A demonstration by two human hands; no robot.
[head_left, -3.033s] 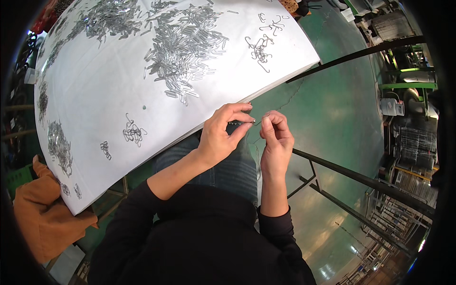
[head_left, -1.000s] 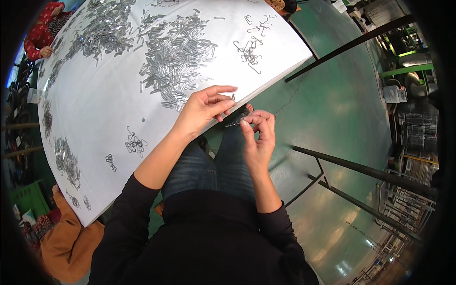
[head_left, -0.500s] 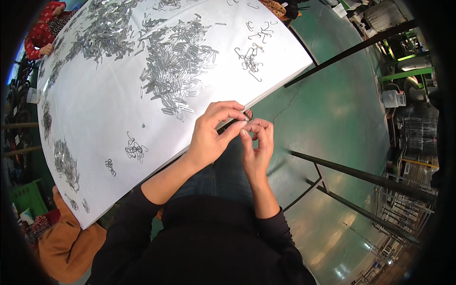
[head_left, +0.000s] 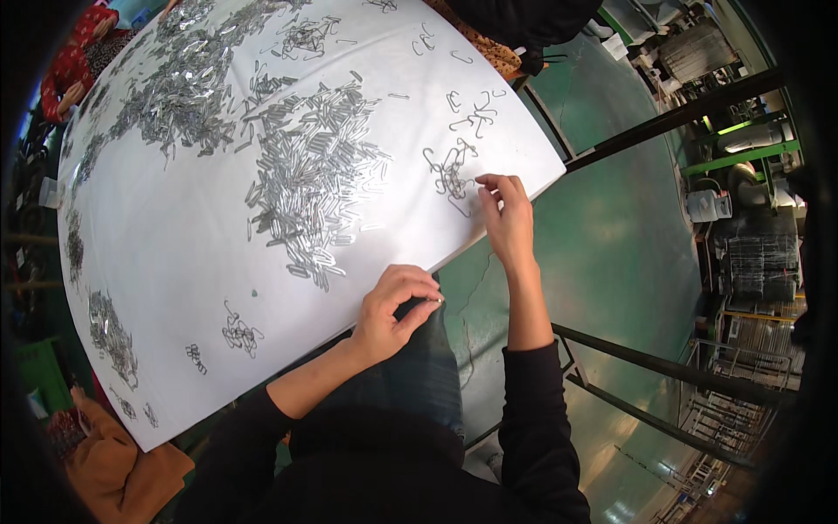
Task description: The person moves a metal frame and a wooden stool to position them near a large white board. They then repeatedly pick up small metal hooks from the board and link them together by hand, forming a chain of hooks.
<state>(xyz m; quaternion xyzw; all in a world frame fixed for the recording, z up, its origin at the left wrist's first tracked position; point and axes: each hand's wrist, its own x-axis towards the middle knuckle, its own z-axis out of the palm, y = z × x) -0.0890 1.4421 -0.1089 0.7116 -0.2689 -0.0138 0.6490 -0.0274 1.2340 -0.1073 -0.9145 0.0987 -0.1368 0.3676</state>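
Observation:
Above the table's near edge, my left hand (head_left: pixel 394 307) is closed in a pinch. A small shiny metal piece (head_left: pixel 440 300) shows at its fingertips; its exact shape is too small to make out. My right hand (head_left: pixel 509 218) is stretched out to the table's right corner, thumb and forefinger curved and apart. Its fingertips are beside a tangled pile of wire hooks (head_left: pixel 451 179), and I see nothing between them. Left of that pile lies a large heap of flat, oblong wire links (head_left: pixel 305 175).
The white-covered table (head_left: pixel 196 271) also bears a small cluster of hooks (head_left: pixel 240 336) and a bigger heap of links (head_left: pixel 179 96). People sit around it: one in a red sleeve (head_left: pixel 61 83), one in brown clothing (head_left: pixel 127 467). Dark metal bars (head_left: pixel 672 371) cross at right.
My hands have come apart. The right has moved away toward the hook pile, while the left keeps its pinch. The view has shifted, and a person in black appears at the far edge.

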